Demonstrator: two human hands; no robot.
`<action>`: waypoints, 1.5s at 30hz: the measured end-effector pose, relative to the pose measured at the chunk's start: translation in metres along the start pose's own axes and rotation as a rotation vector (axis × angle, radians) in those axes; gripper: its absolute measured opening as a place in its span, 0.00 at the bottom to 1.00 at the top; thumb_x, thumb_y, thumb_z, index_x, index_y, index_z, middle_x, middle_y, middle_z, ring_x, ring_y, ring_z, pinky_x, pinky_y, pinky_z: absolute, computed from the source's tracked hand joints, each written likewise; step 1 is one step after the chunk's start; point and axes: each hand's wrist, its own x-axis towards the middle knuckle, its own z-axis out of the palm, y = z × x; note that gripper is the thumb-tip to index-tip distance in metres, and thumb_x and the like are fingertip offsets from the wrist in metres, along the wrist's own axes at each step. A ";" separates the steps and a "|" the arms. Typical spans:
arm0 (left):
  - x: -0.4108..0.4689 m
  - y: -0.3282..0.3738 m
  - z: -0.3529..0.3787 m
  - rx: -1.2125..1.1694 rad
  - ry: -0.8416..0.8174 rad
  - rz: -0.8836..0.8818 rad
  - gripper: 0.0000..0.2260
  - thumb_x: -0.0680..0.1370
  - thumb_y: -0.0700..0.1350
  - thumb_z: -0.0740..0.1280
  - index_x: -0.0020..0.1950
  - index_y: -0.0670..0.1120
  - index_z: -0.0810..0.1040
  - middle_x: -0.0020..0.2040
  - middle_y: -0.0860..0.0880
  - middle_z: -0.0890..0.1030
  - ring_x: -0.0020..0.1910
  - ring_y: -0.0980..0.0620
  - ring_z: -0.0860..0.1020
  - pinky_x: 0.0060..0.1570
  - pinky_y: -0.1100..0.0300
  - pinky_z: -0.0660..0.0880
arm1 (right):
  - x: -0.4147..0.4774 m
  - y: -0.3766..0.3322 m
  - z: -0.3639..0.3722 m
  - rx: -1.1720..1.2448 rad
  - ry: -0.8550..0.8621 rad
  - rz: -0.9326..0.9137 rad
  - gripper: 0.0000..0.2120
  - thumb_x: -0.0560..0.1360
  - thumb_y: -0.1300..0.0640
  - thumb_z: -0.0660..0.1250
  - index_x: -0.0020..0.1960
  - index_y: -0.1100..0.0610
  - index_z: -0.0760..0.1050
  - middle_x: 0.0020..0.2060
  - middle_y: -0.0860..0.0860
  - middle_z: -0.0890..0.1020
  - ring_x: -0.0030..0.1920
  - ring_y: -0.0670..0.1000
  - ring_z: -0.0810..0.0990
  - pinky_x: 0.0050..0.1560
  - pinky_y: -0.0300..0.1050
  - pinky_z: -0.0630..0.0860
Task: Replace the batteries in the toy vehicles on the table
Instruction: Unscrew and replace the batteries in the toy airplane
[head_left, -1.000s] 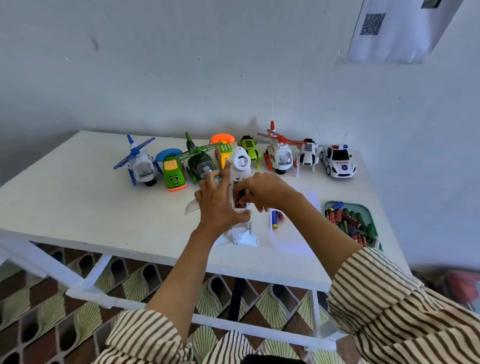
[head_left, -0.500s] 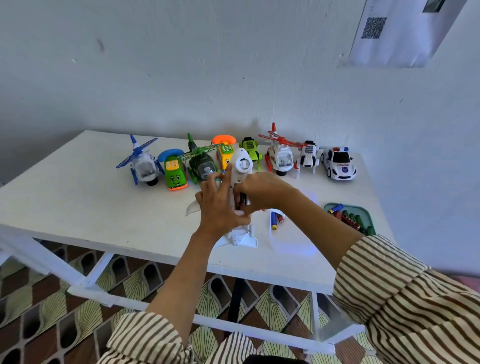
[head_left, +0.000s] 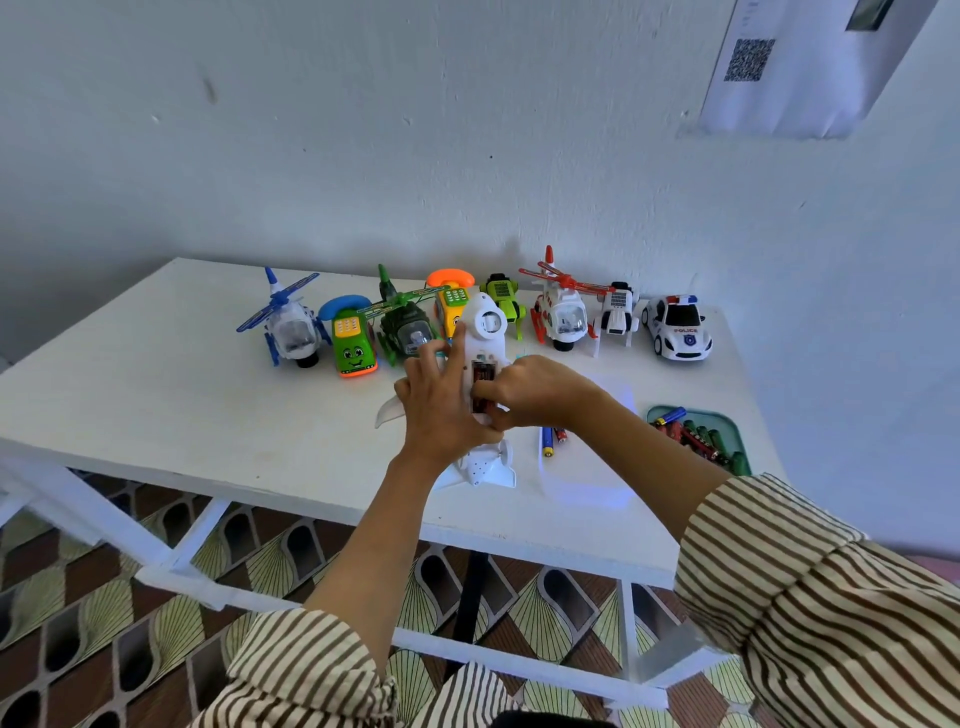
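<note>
A white toy airplane (head_left: 487, 327) lies belly-up on the white table (head_left: 156, 405), its battery bay open with a dark red battery (head_left: 482, 375) showing. My left hand (head_left: 439, 405) grips the plane's body from the left. My right hand (head_left: 535, 389) has its fingertips pressed on the battery in the bay. Two loose batteries (head_left: 550, 440) lie just right of the plane. A green tray (head_left: 730, 421) with several batteries sits at the right.
Along the back stand a blue helicopter (head_left: 291, 327), green phone car (head_left: 352, 345), dark green helicopter (head_left: 408, 325), orange phone toy (head_left: 451, 296), lime vehicle (head_left: 503, 299), red-white helicopter (head_left: 561, 312), white vehicle (head_left: 618, 309) and police car (head_left: 678, 327). A white lid-like tray (head_left: 587, 467) lies under my right forearm.
Both hands have stayed on the plane; my right fingers have shifted slightly over the battery bay. The camera has tilted a little.
</note>
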 end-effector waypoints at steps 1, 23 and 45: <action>0.001 0.000 -0.001 -0.001 -0.021 -0.018 0.55 0.57 0.55 0.78 0.78 0.48 0.55 0.65 0.44 0.62 0.61 0.42 0.63 0.52 0.51 0.62 | 0.000 -0.001 0.002 0.013 -0.027 0.040 0.10 0.72 0.55 0.64 0.45 0.62 0.78 0.30 0.58 0.79 0.28 0.59 0.77 0.29 0.43 0.67; 0.010 0.007 0.004 0.059 -0.042 -0.137 0.54 0.60 0.60 0.77 0.78 0.50 0.52 0.66 0.44 0.62 0.62 0.41 0.63 0.53 0.51 0.60 | -0.093 0.003 0.024 0.719 0.496 1.232 0.13 0.74 0.65 0.63 0.58 0.59 0.74 0.31 0.58 0.80 0.32 0.57 0.76 0.37 0.47 0.74; 0.007 -0.001 -0.001 -0.011 -0.012 -0.141 0.53 0.59 0.56 0.79 0.78 0.50 0.54 0.67 0.42 0.62 0.64 0.41 0.62 0.57 0.48 0.61 | -0.168 -0.013 0.043 0.315 0.110 1.656 0.13 0.76 0.57 0.64 0.60 0.58 0.75 0.57 0.58 0.72 0.52 0.61 0.76 0.42 0.49 0.70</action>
